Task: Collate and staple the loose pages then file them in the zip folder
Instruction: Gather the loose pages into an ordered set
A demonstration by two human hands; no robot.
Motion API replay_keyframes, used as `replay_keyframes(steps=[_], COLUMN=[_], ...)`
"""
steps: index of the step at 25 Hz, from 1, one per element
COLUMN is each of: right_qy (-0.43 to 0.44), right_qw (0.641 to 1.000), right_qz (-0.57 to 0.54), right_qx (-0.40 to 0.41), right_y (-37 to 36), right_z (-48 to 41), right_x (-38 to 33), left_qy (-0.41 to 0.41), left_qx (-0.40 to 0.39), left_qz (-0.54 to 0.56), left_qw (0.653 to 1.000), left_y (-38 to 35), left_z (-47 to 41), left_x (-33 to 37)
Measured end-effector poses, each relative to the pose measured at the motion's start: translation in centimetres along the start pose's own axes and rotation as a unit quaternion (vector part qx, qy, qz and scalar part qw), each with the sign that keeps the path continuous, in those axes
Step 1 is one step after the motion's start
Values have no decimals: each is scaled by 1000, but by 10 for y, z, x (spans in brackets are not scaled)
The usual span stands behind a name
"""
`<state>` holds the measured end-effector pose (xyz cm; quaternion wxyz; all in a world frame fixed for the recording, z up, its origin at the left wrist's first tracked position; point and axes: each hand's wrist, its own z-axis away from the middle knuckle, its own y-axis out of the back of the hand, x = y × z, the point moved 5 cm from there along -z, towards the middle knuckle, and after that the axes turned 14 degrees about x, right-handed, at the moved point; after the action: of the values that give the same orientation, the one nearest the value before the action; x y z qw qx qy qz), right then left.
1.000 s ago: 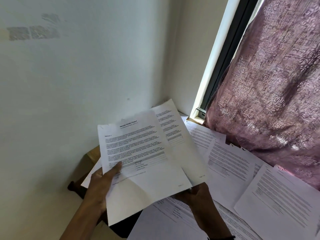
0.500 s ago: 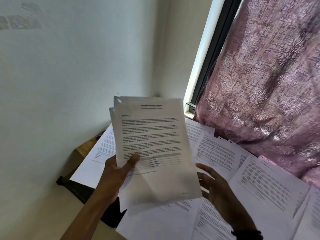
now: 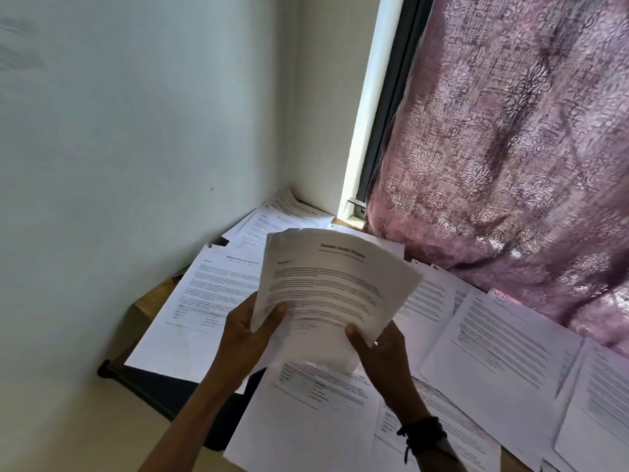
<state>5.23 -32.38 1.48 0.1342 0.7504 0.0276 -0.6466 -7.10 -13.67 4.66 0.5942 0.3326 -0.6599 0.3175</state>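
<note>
**Sheaf in both hands, edges not yet squared**

I hold a thin sheaf (image 3: 333,287) of printed sheets up off the counter (image 3: 153,301), tilted so its head leans far and to the right. My left hand (image 3: 245,335) pinches the near left edge, with the thumb on the printed face and the fingers curled behind. My right hand (image 3: 377,349) takes the near right corner the same way, thumb in front and fingers hidden at the back. Neither hand has anything else in it.

The sheets are not flush. At the far left corner a second edge peeks out behind the top sheet, and the paper bows between my hands. I judge collating to be the step in hand, with much of it left. Many loose pages (image 3: 503,338) lie overlapping across the counter, from the corner by the wall (image 3: 136,131) to the curtain (image 3: 510,148) on the right.

To do this well I should ease both grips just enough for the sheets to slide. Then I tap the near edge on the counter, and then a long edge, so the corners agree. Pinching hard would crease the paper. I should read each heading before adding a sheet.

I see no stapler or zip folder. A dark shape (image 3: 163,393) sits under the near left sheets, and I cannot tell what it is.
</note>
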Motion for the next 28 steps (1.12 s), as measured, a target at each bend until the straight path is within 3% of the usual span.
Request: replay_keyframes(steps=[5, 7, 9, 12, 17, 24, 28], right_qy=[5, -42, -142, -302, -468, -525, -537], right_qw=[1000, 998, 986, 938, 811, 720, 695], right_qz=[-12, -54, -87, -152, -323, -394, -417], right_qx=[25, -8, -5, 81, 140, 226, 236], right_y=[-2, -6, -8, 1, 8, -4, -12], right_z=[-4, -6, -3, 8, 17, 8, 2], right_x=[-1, 4, 21, 58, 87, 84, 83], left_qy=[-2, 12, 26, 47, 75, 99, 114], left_qx=[-9, -8, 21, 107, 169, 187, 182], left_qz=[-52, -61, -65, -51, -31, -30, -19], left_qw=[999, 998, 997, 992, 982, 977, 977], left_y=[11, 16, 23, 38, 57, 70, 71], left_z=[-8, -15, -21, -26, -26, -22, -21], left_x=[-7, -7, -8, -13, -23, -36, -43])
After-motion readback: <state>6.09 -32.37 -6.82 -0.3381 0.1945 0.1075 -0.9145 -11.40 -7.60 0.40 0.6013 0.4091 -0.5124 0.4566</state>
